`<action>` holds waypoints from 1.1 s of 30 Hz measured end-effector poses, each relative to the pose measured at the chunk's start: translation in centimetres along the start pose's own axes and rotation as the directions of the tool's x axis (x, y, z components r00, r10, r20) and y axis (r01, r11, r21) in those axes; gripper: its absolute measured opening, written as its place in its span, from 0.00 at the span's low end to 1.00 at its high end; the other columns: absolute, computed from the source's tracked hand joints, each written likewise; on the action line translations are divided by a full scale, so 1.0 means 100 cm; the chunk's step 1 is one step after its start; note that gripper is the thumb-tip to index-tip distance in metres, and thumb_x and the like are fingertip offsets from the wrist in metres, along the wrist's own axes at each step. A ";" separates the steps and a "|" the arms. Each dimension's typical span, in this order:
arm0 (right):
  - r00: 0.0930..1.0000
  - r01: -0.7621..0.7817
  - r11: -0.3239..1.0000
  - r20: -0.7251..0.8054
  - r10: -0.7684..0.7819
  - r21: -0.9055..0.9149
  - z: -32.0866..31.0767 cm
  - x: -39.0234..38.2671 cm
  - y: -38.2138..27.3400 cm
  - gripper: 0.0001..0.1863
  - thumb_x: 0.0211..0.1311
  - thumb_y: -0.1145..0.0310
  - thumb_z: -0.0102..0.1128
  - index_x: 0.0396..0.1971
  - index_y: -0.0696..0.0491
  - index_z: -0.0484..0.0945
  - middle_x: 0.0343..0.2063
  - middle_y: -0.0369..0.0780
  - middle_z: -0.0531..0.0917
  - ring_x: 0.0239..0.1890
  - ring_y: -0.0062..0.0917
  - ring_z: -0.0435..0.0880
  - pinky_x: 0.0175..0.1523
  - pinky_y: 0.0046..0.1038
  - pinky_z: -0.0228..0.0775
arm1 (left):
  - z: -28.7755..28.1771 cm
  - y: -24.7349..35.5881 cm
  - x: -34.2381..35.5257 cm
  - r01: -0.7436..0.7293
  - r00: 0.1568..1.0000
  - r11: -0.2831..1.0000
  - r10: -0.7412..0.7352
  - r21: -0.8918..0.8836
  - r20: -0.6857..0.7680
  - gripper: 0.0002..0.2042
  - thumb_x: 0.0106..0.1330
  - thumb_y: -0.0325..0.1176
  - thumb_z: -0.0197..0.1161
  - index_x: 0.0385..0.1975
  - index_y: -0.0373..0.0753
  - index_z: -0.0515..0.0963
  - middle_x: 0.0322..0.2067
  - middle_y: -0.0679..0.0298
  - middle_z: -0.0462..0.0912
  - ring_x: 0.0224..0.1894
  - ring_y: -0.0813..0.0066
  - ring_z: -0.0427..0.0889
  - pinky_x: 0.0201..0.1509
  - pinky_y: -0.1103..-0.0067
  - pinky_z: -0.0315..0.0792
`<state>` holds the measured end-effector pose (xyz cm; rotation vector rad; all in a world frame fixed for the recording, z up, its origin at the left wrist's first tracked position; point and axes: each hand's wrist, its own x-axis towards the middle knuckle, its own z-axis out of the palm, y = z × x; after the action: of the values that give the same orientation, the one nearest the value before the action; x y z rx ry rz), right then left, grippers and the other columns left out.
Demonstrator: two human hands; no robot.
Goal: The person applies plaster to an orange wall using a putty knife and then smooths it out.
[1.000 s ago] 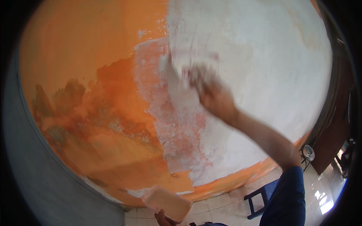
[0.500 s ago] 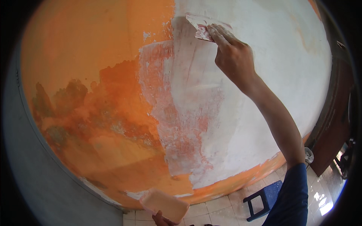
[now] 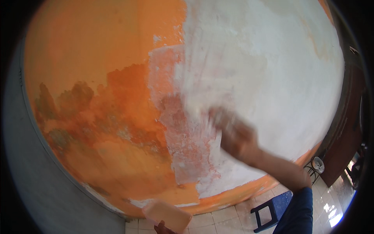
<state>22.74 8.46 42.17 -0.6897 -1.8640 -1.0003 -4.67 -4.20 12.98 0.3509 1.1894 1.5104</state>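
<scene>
My right hand (image 3: 233,132), smeared by motion, is against the wall where smeared white coating (image 3: 272,85) meets a streaky pinkish patch (image 3: 187,152). It grips a pale flat scraper (image 3: 200,113), too blurred to show its edges. The left part of the wall is orange paint (image 3: 82,46) with darker, mottled stains. At the lower edge my left hand (image 3: 161,228) holds a shallow pale peach rectangular tray (image 3: 171,214), its fingertips at the near side; the rest of that hand is out of frame.
A grey side wall (image 3: 46,179) borders the left. On the tiled floor (image 3: 226,222) stands a blue plastic stool (image 3: 280,204). At the right are a dark brown door-like panel (image 3: 343,136) and a small round metal-framed object (image 3: 317,165) I cannot make out clearly.
My right hand with the scraper swept from low to high on the wall, then came back down to the middle. My left hand and tray shifted slightly left and down.
</scene>
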 end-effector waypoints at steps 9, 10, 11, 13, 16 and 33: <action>0.997 -0.026 0.917 -0.076 -0.005 -0.399 0.046 0.065 0.104 0.28 0.49 0.80 0.49 0.55 0.64 0.67 0.57 0.52 0.68 0.62 0.44 0.66 0.66 0.39 0.57 | 0.024 0.001 -0.004 0.021 1.000 0.999 -0.022 0.031 0.022 0.27 0.62 0.47 0.53 0.57 0.37 0.63 0.45 0.55 0.77 0.39 0.66 0.82 0.18 0.79 0.73; 0.998 -0.043 0.916 -0.050 0.025 -0.399 0.050 0.057 0.097 0.30 0.46 0.82 0.49 0.56 0.63 0.67 0.58 0.52 0.67 0.63 0.43 0.64 0.67 0.39 0.56 | 0.022 0.001 -0.003 0.003 0.997 1.000 -0.005 0.021 0.071 0.27 0.62 0.47 0.52 0.57 0.37 0.63 0.45 0.55 0.77 0.39 0.66 0.82 0.19 0.79 0.74; 0.998 -0.058 0.917 -0.019 0.055 -0.394 0.056 0.049 0.089 0.32 0.43 0.84 0.49 0.56 0.63 0.67 0.59 0.52 0.67 0.64 0.43 0.63 0.68 0.39 0.55 | 0.017 -0.002 -0.002 -0.010 0.994 1.000 0.009 0.008 0.112 0.26 0.62 0.47 0.52 0.57 0.38 0.63 0.46 0.56 0.77 0.39 0.66 0.82 0.20 0.78 0.74; 0.998 -0.017 0.949 0.053 0.035 -0.316 0.063 0.026 0.074 0.31 0.47 0.81 0.48 0.57 0.66 0.64 0.60 0.55 0.64 0.64 0.48 0.61 0.68 0.44 0.53 | 0.012 -0.004 0.000 0.011 0.995 1.000 -0.014 0.029 0.094 0.26 0.62 0.47 0.52 0.57 0.38 0.63 0.46 0.56 0.77 0.40 0.66 0.82 0.23 0.78 0.75; 0.984 0.052 0.964 0.176 -0.005 -0.261 0.077 -0.021 0.044 0.27 0.57 0.74 0.47 0.57 0.69 0.62 0.60 0.59 0.60 0.64 0.52 0.59 0.67 0.48 0.52 | 0.005 -0.008 0.001 0.069 0.998 0.994 -0.067 0.090 -0.018 0.25 0.63 0.46 0.52 0.56 0.38 0.64 0.46 0.57 0.77 0.40 0.66 0.82 0.26 0.79 0.76; 0.996 -0.069 0.985 -0.068 0.059 -0.160 0.029 -0.048 0.000 0.22 0.54 0.79 0.55 0.51 0.66 0.71 0.55 0.55 0.71 0.58 0.47 0.71 0.60 0.44 0.67 | 0.005 -0.018 0.001 0.031 0.996 0.999 -0.029 0.031 -0.081 0.24 0.62 0.43 0.53 0.55 0.36 0.65 0.45 0.57 0.77 0.44 0.66 0.79 0.39 0.73 0.76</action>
<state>23.64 10.64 37.08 -0.7999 -1.7084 -1.1279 -3.30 -4.13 11.67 0.2948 1.2786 1.4926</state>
